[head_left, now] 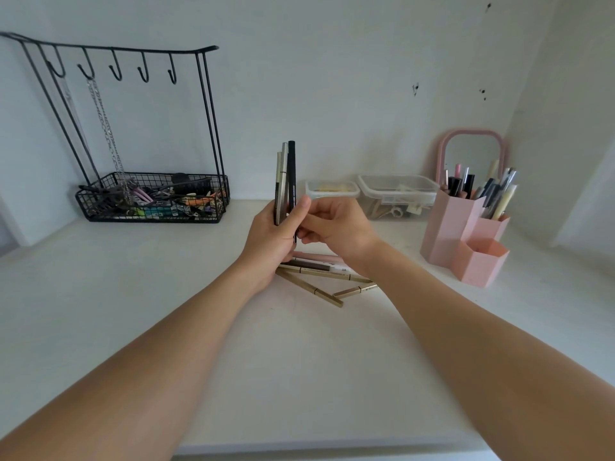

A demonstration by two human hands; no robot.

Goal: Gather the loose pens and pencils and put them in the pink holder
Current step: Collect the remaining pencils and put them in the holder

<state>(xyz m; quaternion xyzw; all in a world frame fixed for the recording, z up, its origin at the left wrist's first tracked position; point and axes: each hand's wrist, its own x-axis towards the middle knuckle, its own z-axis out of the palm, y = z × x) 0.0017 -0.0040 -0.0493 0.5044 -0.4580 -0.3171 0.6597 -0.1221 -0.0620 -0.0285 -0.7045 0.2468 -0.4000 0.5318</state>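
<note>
At frame centre, upright pens (285,181) are gripped by the left hand (271,237); the black pen (292,174) is pinched by the right hand (336,229) and should be squared into the bundle.

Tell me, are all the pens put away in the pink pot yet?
Not yet. The pink holder already has pens standing in its two tall cups, while the short front cup looks empty. The left hand grips a small upright bunch of pens, and the right hand pinches the black one. Several gold and pink pencils lie on the white desk, waiting to be gathered.
</note>
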